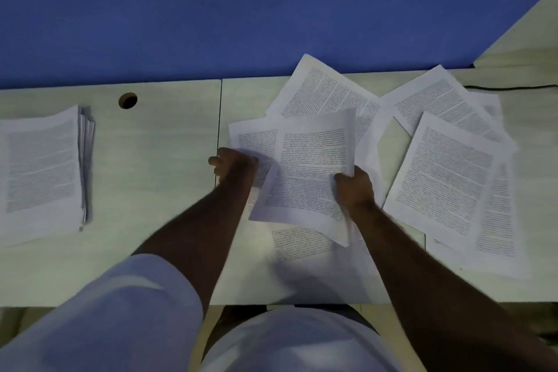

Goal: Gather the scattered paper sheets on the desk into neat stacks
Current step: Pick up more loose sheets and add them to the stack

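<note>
Paper was the whole problem: thin white printed sheets lay fanned and overlapping across the right half of the pale wooden counter (169, 160), some reaching up against the blue partition wall (211, 9), while a squared-up stack of white printed sheets (42, 172) sat well apart at the left, just below the round cable hole (128, 100).

The right hand (354, 187) was closed in a pinch on the lower right edge of one lifted white printed sheet (308, 172), thumb on top; the page curved and rose off the others, its far edge curling. Whether the hand held more than that one page could not be told. The left hand (234, 164) lay curled over the left margin of a flat white printed sheet (256, 137) beside the seam in the counter; its fingers were bent down onto the paper, but whether they actually gripped it or only pressed it was unclear. Further loose sheets (447, 178) lay to the right, untouched.

Such pages would be very light, limp and slick against one another, apt to slide, sag or crease if pinched hard at one corner. Taking hold along a long edge with both hands, then tapping the edges square on the counter, seemed the safest approach. Most of the scatter was not yet gathered.
</note>
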